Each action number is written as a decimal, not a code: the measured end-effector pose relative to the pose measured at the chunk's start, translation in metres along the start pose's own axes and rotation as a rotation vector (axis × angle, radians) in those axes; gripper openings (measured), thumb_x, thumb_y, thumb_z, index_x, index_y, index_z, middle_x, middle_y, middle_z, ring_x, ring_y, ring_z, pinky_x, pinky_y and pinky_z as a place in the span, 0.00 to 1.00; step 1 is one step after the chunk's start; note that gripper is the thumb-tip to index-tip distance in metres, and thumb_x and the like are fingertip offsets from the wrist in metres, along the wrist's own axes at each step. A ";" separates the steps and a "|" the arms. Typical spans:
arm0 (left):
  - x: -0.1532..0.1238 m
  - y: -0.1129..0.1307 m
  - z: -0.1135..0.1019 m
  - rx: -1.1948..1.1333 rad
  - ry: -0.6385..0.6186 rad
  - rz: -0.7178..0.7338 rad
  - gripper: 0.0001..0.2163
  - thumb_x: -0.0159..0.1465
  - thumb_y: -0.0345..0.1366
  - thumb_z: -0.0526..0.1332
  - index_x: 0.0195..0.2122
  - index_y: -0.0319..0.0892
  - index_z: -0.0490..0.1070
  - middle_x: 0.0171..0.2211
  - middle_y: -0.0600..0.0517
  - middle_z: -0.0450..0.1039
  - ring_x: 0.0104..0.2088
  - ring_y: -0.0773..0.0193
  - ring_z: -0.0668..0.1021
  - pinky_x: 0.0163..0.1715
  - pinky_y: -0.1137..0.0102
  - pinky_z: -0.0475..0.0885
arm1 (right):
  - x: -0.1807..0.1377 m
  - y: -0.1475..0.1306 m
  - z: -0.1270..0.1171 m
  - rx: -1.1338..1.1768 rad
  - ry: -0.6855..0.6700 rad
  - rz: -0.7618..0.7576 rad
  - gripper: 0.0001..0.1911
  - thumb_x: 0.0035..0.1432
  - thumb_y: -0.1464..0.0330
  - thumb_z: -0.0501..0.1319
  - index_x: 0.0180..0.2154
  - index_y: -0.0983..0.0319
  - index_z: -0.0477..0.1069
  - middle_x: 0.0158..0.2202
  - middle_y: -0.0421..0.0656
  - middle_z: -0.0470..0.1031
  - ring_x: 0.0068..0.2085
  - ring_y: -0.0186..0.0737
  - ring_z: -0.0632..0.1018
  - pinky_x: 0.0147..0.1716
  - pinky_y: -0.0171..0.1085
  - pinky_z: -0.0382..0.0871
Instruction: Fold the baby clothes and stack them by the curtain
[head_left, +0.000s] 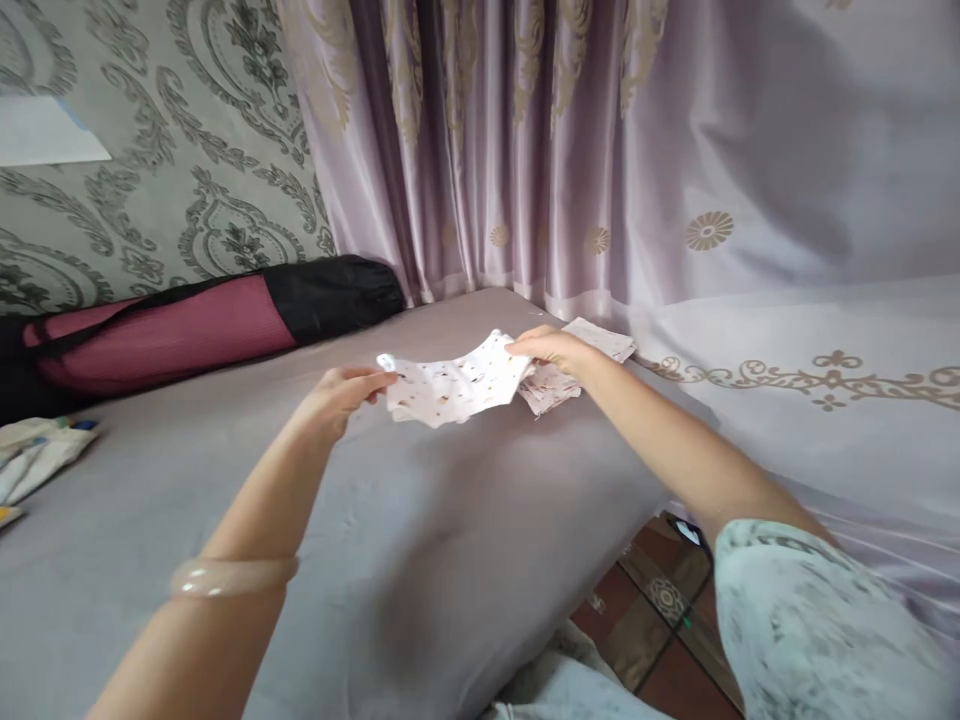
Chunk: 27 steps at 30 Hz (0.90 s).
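A small white cloth with a scattered print hangs between my hands above the grey bed sheet, sagging a little in the middle. My left hand pinches its left end between thumb and fingers. At the opposite end, my right hand grips the upper corner. Just behind and below my right hand lies a stack of folded printed cloths, partly hidden by the hand and wrist. I cannot make out whether the held cloth touches this stack.
A rolled pink mat in a black bag lies along the patterned wall. Crumpled white cloth sits at the left edge. Mauve curtains hang behind the bed. Tiled floor shows beyond the bed's right edge.
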<state>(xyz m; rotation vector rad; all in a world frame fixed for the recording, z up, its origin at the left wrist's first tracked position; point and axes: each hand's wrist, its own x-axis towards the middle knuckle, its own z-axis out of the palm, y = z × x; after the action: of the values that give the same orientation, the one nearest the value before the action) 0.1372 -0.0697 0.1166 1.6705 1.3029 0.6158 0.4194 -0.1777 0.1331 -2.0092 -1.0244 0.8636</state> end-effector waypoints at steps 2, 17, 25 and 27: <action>0.006 0.018 0.030 -0.079 -0.022 0.039 0.10 0.43 0.43 0.67 0.19 0.42 0.74 0.18 0.53 0.68 0.23 0.67 0.65 0.24 0.71 0.57 | 0.000 0.005 -0.031 -0.074 0.091 0.058 0.04 0.53 0.69 0.64 0.31 0.63 0.76 0.31 0.43 0.78 0.32 0.34 0.75 0.31 0.31 0.65; 0.036 0.075 0.179 -0.375 -0.122 0.118 0.11 0.44 0.42 0.70 0.21 0.41 0.74 0.21 0.48 0.75 0.27 0.62 0.73 0.27 0.69 0.65 | 0.036 0.047 -0.149 -0.563 0.436 0.112 0.08 0.52 0.70 0.63 0.34 0.68 0.77 0.32 0.47 0.78 0.35 0.41 0.77 0.32 0.34 0.68; 0.035 0.082 0.222 -0.552 -0.126 0.036 0.06 0.48 0.34 0.67 0.19 0.40 0.72 0.20 0.51 0.72 0.25 0.67 0.73 0.30 0.70 0.66 | 0.059 0.056 -0.165 -0.850 0.497 0.165 0.17 0.57 0.69 0.60 0.48 0.67 0.73 0.49 0.57 0.74 0.51 0.52 0.73 0.47 0.44 0.65; 0.034 0.084 0.229 -0.559 -0.143 0.018 0.06 0.48 0.33 0.67 0.19 0.40 0.72 0.19 0.52 0.72 0.24 0.67 0.72 0.29 0.70 0.66 | 0.063 0.060 -0.167 -0.882 0.532 0.165 0.18 0.58 0.69 0.59 0.50 0.69 0.71 0.52 0.58 0.72 0.54 0.53 0.70 0.50 0.47 0.63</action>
<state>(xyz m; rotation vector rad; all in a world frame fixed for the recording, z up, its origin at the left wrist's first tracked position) 0.3747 -0.1201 0.0777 1.2383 0.9053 0.7724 0.6052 -0.1977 0.1567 -2.8546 -1.0111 -0.1418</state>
